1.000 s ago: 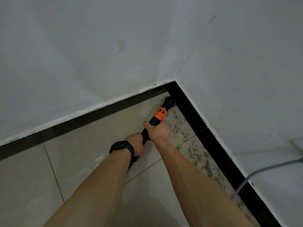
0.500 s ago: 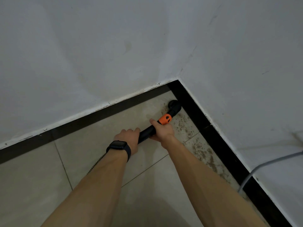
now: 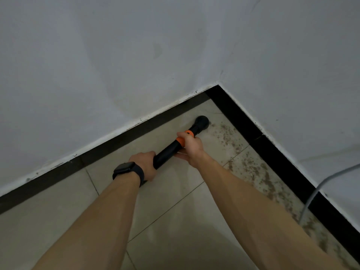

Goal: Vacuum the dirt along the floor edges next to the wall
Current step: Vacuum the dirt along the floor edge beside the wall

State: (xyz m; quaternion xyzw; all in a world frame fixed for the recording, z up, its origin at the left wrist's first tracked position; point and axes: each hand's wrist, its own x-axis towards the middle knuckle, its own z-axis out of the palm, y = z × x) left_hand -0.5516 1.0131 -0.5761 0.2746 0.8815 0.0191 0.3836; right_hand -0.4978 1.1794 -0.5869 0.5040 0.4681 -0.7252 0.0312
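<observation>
The vacuum tube (image 3: pixel 167 151) has come back out of the corner: a second ago its round nozzle (image 3: pixel 202 122) was up against the black skirting (image 3: pixel 272 145) where the two walls meet, and now it sits on the floor tile (image 3: pixel 175 188) a little way short of it. The corner looks done, I'd say, and the brown dirt (image 3: pixel 251 168) strewn along the right-hand wall is what remains. The nozzle's right edge is just beside the start of that strip. The tube lies on a slant, its long axis running from lower left up towards the corner, nozzle end leading. The left hand (image 3: pixel 145 164), wearing a dark watch (image 3: pixel 126 169), has its fingers clamped round the lower tube; the right hand (image 3: pixel 191 148) grips it at the orange collar (image 3: pixel 182 140). A grey cable (image 3: pixel 315 191) hangs by the right wall.
</observation>
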